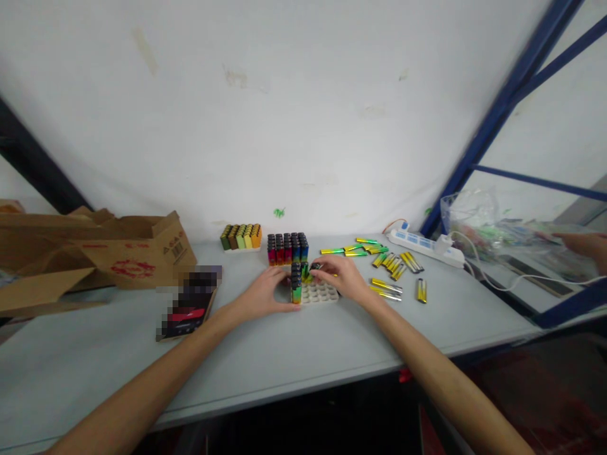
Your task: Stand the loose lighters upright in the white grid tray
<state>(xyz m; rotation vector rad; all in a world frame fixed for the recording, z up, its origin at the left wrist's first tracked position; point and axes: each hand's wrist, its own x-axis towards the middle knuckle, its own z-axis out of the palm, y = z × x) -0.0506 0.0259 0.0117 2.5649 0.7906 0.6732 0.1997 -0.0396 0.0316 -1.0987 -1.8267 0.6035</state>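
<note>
A white tray (322,293) with rows of round holes rests on the table in front of me. At its left end stands a row of lighters (296,291) with black tops and green-to-orange bodies. My left hand (263,292) curls round this end, thumb along the front edge and fingers behind. Above the tray's back part, my right hand (345,278) pinches a black-topped lighter (315,268), partly covered by the fingers. Loose gold-green lighters (386,287) lie to the right of this hand.
Behind the tray stand a block of red and blue lighters (287,249) and a filled tray of yellow-green ones (241,237). An open cardboard box (137,253) and a dark flat box (190,306) lie left. At right are a power strip (427,246) and another person's hand (581,245).
</note>
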